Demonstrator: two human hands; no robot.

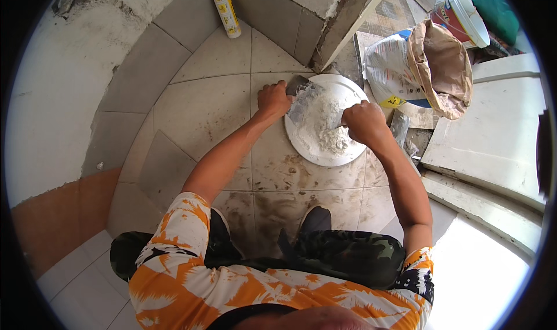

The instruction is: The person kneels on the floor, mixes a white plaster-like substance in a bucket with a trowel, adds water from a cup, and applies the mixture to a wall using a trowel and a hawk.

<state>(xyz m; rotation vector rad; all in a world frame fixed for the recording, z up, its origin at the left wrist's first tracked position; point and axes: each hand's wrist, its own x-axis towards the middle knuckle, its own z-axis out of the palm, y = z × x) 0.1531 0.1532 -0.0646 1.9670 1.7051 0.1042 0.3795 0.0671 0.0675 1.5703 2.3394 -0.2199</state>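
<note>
A round white plate-like tray (331,162) lies on the tiled floor in front of me, bearing a loose heap of white powder (318,116) with small clumps near its right side. My left hand (274,100) is closed at the tray's left rim around a flat, dark scraper (299,85), whose blade reaches over the upper-left rim. Over the right part of the tray, my right hand (365,122) grips a second scraper (337,119). Its greyish blade dips into the powder, and its handle is hidden by my fingers.
A large open paper sack (441,69) stands beyond the tray to the right, with a white and red bucket (461,20) behind it. A white and yellow tube (225,10) rests against the far wall. The door frame post (348,28) rises close to the tray's far edge.
</note>
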